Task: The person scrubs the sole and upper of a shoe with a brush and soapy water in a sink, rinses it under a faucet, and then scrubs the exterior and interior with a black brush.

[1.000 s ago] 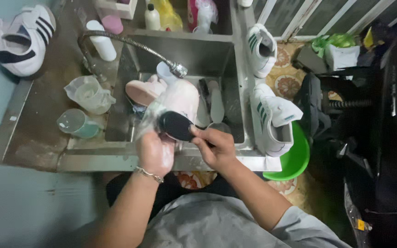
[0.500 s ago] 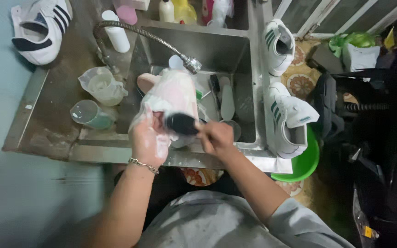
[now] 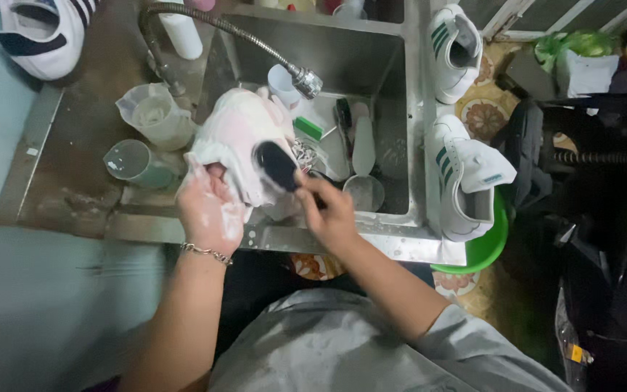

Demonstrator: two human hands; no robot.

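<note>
- Soapy and wet, the left hand [image 3: 210,207] grips the heel end of a pale pink-and-white shoe [image 3: 241,141], fingers curled round it, holding it over the front edge of the steel sink [image 3: 393,109].
- Closed round a handle, the right hand [image 3: 332,214] presses a black oval brush [image 3: 277,165] against the shoe's side.
- A thin metal bracelet [image 3: 206,252] circles the left wrist.
- Inside the sink lie a green sponge [image 3: 308,128], a pale insole [image 3: 363,141] and a white cup [image 3: 282,83], under a ribbed metal hose tap [image 3: 306,81].
- Left of it on the stained desk [image 3: 74,189] stand a clear plastic jug [image 3: 155,116] and a greenish tumbler [image 3: 132,163].
- Two white sneakers with green stripes [image 3: 462,181] rest on the right rim, above a green basin [image 3: 484,250].
</note>
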